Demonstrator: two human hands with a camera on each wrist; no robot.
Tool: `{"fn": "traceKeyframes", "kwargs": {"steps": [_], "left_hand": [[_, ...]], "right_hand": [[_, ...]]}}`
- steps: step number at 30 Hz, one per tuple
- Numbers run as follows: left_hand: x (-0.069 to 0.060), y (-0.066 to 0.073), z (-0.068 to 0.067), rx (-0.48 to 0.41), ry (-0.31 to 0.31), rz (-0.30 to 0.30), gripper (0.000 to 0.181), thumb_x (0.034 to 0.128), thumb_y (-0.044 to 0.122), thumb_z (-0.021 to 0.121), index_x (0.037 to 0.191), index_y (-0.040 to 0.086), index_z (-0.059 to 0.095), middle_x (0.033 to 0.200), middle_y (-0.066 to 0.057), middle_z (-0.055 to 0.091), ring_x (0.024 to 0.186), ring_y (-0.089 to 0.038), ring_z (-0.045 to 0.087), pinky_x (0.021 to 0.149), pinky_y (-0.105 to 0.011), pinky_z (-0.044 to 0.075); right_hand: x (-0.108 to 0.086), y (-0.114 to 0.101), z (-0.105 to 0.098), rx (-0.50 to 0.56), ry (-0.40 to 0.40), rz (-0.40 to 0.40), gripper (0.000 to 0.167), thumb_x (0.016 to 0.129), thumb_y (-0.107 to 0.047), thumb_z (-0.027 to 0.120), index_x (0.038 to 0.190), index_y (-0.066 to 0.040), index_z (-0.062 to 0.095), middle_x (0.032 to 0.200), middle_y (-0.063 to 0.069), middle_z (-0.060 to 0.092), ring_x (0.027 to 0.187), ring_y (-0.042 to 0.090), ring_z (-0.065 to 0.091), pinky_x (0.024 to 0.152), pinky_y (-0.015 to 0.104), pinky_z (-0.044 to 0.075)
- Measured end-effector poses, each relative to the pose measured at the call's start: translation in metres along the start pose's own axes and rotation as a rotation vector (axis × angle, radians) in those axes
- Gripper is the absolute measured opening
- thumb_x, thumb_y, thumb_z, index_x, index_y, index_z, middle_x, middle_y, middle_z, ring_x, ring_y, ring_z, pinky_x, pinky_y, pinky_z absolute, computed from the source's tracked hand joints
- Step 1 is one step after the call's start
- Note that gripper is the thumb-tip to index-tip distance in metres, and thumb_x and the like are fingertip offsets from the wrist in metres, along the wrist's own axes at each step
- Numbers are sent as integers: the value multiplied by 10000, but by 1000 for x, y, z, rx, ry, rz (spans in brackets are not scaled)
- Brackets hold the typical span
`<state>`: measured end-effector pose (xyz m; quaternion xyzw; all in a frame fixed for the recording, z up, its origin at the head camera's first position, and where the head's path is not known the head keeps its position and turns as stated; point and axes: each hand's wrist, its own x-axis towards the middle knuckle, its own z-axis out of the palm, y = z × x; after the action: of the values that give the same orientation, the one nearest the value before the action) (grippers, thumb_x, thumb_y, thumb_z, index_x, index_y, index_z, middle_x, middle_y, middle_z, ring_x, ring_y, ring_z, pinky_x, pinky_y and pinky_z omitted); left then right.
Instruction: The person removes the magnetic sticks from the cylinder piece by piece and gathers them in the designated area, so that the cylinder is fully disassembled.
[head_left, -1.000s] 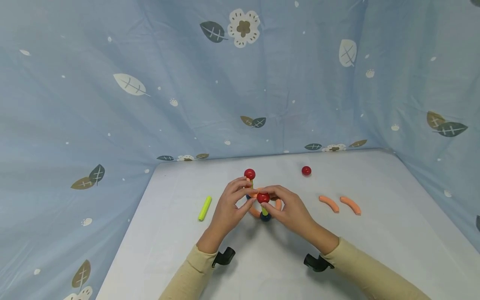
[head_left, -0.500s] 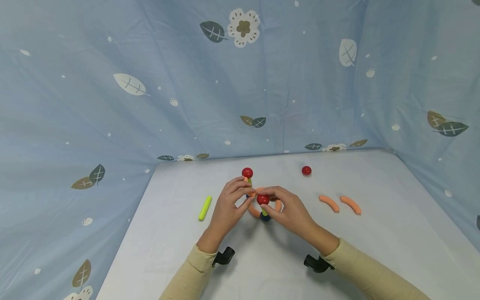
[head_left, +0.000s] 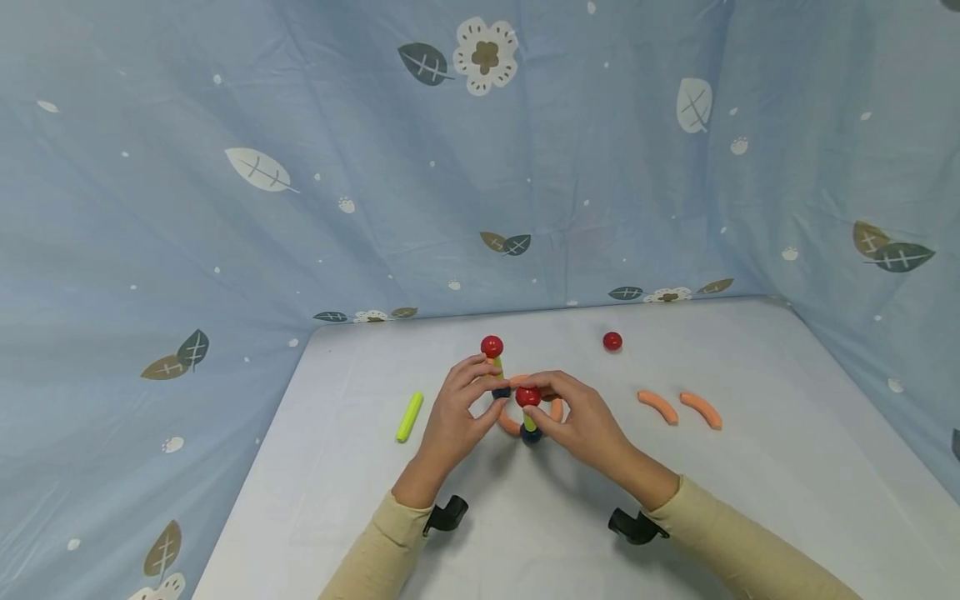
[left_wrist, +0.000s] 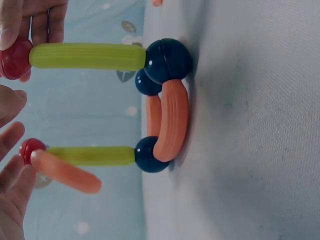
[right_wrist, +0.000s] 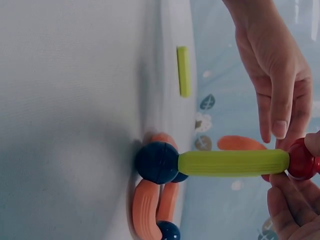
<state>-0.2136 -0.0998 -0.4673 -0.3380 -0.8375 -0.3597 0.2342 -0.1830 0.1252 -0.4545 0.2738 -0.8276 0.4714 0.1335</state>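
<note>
I see the orange stick has swung down, top unbridged, left hand loosely spread, right hand pinching the near red ball

From the near red ball, which looks like smooth, glossy plastic, the loose red ball at two o'clock shines likewise. The seamed navy ball is glossy too. The green rod and orange arc look like ribbed plastic, duller in finish. The white tabletop is matt and fine-grained. Creased matt cloth forms the curtain at twelve o'clock and the sleeve at four.
</note>
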Motion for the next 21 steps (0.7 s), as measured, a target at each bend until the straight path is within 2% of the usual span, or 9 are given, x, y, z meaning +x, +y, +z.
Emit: {"fn": "traceKeyframes", "kwargs": {"steps": [5, 8, 12, 17, 21], "left_hand": [[-1, -1, 0, -7, -12, -27, 237, 873, 102, 814, 1104, 85, 760, 1231, -46, 658, 1365, -257, 476, 1146, -418, 402], [-1, -2, 0, -6, -8, -24, 238, 872, 102, 816, 1102, 92, 757, 1234, -49, 656, 1364, -253, 476, 1145, -418, 403], [0, -3, -3, -19, 47, -33, 258, 866, 73, 812, 1115, 76, 744, 1243, -60, 650, 1327, -267, 500, 1116, -416, 428], [4, -6, -9, -37, 138, -127, 311, 871, 59, 800, 1173, 60, 723, 1254, -59, 638, 1262, -256, 534, 1060, -435, 462], [7, -10, -9, -7, 133, -199, 377, 898, 125, 791, 1255, 69, 684, 1267, -66, 637, 1228, -244, 561, 1015, -442, 500]], "right_hand": [[0, -1, -2, 3, 2, 14, 399, 926, -131, 764, 1299, -224, 656, 1254, -78, 657, 977, 81, 642, 776, 398, 592], [1, 0, -2, 0, 8, 10, 388, 925, -127, 765, 1290, -210, 660, 1250, -55, 663, 950, 89, 648, 763, 421, 593], [1, 0, -2, -6, 9, 17, 399, 915, -119, 776, 1286, -214, 663, 1230, -67, 669, 895, 81, 634, 726, 407, 585], [1, 1, -1, -21, 10, 32, 394, 913, -140, 781, 1281, -218, 663, 1190, -81, 678, 839, 73, 601, 685, 404, 571], [0, 3, -1, -26, 16, 26, 387, 912, -122, 778, 1273, -201, 663, 1190, -61, 682, 832, 77, 603, 678, 401, 568]]}}
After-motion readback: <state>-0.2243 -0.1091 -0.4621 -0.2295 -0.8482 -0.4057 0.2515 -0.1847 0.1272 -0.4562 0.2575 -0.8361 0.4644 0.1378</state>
